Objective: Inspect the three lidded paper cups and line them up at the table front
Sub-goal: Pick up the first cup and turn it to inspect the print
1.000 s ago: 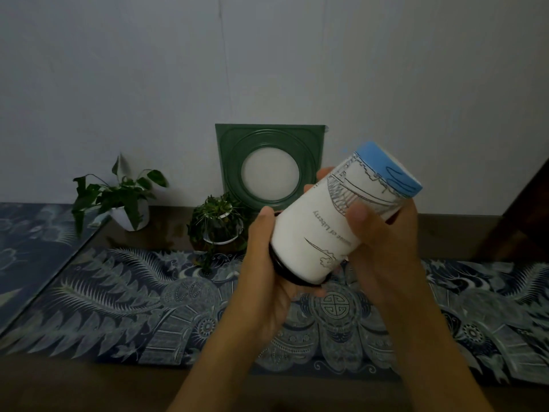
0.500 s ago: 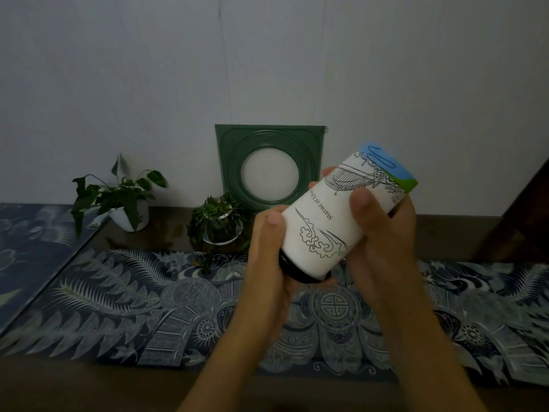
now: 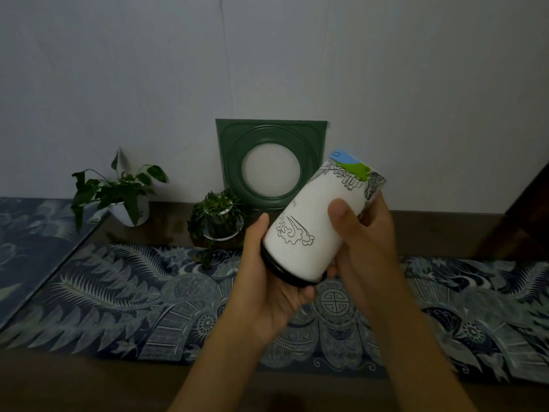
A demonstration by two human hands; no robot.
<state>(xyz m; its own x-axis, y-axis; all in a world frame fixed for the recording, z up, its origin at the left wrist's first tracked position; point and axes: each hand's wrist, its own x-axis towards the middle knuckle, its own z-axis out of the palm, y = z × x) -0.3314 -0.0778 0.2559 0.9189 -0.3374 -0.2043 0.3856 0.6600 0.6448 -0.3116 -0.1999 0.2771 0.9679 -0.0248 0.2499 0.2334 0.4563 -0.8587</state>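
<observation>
Setting: dim room, pale wall (image 3: 386, 69) behind, dark table (image 3: 74, 379) below with a blue patterned runner (image 3: 118, 307) laid across it.
Left hand (image 3: 267, 289): curled under the lidded end of the cup, thumb up along its side, fingers wrapping beneath the black lid (image 3: 285, 270).
Right hand (image 3: 365, 242): gripping the cup's upper half, thumb pressed flat on the white wall, fingers behind.
Cup (image 3: 315, 224): held up in the air over the runner, tilted, lid end down and toward the left hand, base up and to the right; white paper with a line-drawn cloud, plus blue and green patches near the base.
Other cups: only this one shows.
Behind the cup: green square frame (image 3: 228, 162) with a round white middle, leaning on the wall.
Plants: small one in a glass bowl (image 3: 218, 221) just left of the hands; leafy one in a white pot (image 3: 124, 197) further left.
Far left: second blue patterned cloth (image 3: 26, 233).
</observation>
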